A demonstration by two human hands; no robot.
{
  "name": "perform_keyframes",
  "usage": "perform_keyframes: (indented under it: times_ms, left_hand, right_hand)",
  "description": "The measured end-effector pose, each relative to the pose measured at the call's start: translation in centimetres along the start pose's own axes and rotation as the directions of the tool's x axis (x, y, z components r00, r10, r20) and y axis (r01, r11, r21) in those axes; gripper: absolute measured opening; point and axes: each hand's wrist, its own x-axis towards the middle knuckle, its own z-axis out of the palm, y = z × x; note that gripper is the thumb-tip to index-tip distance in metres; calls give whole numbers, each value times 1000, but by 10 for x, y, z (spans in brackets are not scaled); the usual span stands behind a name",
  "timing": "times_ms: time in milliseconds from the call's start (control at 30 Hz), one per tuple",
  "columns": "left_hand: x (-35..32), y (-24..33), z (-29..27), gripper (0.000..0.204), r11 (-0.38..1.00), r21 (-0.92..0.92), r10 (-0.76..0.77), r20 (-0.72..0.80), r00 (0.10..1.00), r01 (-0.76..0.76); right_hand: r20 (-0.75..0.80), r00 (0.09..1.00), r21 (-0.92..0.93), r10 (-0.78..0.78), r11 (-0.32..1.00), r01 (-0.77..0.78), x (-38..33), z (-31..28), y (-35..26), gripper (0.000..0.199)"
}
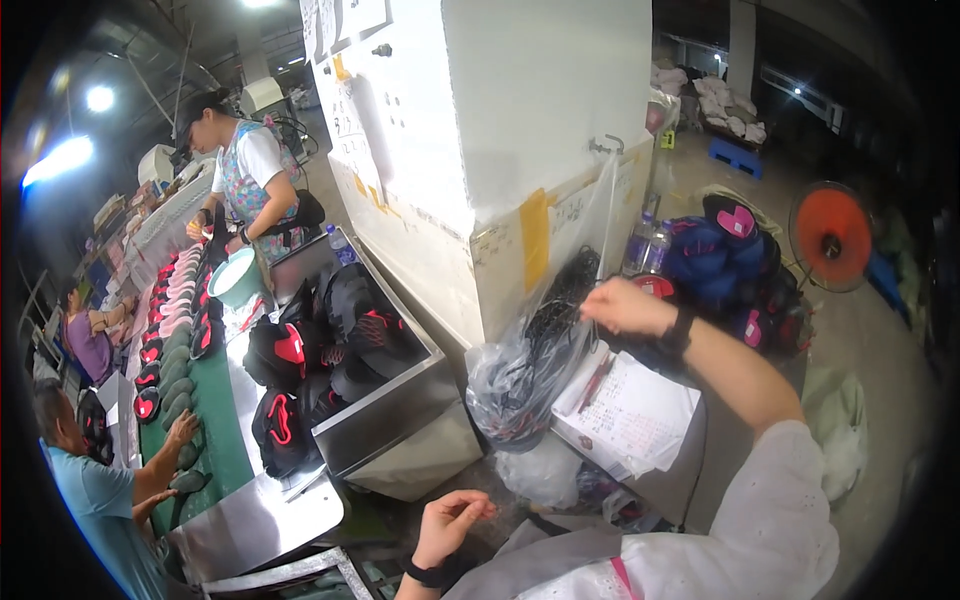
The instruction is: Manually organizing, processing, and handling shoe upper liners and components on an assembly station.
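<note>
My right hand (632, 306) is raised at the mouth of a clear plastic bag (510, 385) stuffed with black cords (562, 312). Its fingertips are pinched together, and whatever may be between them is too small to make out. Low in the middle, my left hand (452, 524) is curled, thumb against the fingers, with nothing visible in it. Below my right forearm, written paper sheets (640, 415) lie on a box, with a dark red pen (594, 386) on top.
A metal bin (390, 420) of black and red shoe uppers (285, 345) stands left of me, beside a green conveyor (215, 420) with rows of shoe parts. Co-workers stand along it. A white pillar (550, 130) rises ahead. At right are bagged shoe parts (700, 260) and an orange round fan (830, 238).
</note>
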Motion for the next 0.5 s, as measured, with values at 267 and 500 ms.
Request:
perform_keyframes:
  times_ms: [267, 500]
  left_hand:
    - [-44, -26, -20, 13, 996, -35, -92, -256, 962, 85]
    - [-91, -22, -19, 20, 995, -18, -92, -414, 906, 93]
  right_hand:
    - [-176, 978, 163, 109, 983, -80, 84, -66, 33, 26]
    - [-308, 949, 590, 65, 796, 137, 146, -57, 84, 17]
